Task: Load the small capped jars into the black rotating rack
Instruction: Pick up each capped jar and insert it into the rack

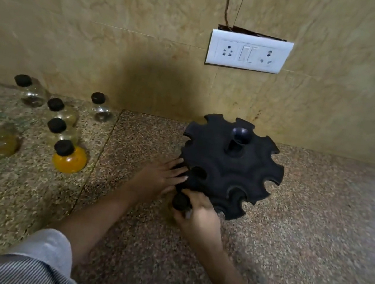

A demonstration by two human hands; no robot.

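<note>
I see my left hand [162, 177] flat against the black rotating rack's [231, 167] near-left edge, while my right hand [201, 215] grips a black-capped jar [181, 202] touching the rack's near rim. Six capped jars [69, 157] stand on the speckled tabletop [290, 235] well left of the rack.

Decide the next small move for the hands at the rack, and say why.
Probably slide the capped jar in the right hand into the nearest rim notch of the black rack. The jar sits just outside the rim, and the left hand rests against the rack's edge, seemingly steadying it.
</note>
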